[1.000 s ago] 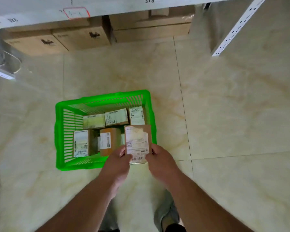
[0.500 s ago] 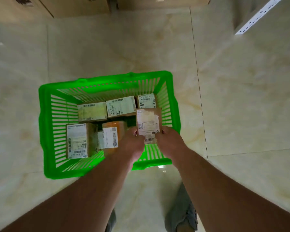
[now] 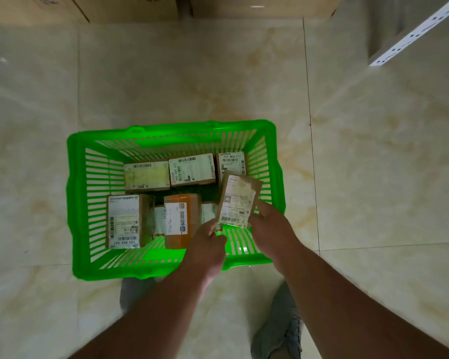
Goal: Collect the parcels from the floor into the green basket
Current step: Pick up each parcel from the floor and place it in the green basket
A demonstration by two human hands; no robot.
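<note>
A green slotted basket stands on the tiled floor below me. Several labelled cardboard parcels lie inside, among them an orange-brown one near the front and a tall one at the left. I hold a small brown parcel with a white label over the basket's right front corner, tilted to the right. My left hand pinches its lower left corner. My right hand grips its lower right edge.
Large cardboard boxes sit along the far wall under shelving. A white perforated shelf post slants at the upper right. My shoes stand just behind the basket.
Both hands have carried the parcel from the basket's near rim forward and over its inside right corner, and it now tilts. My view has dropped closer to the basket.
</note>
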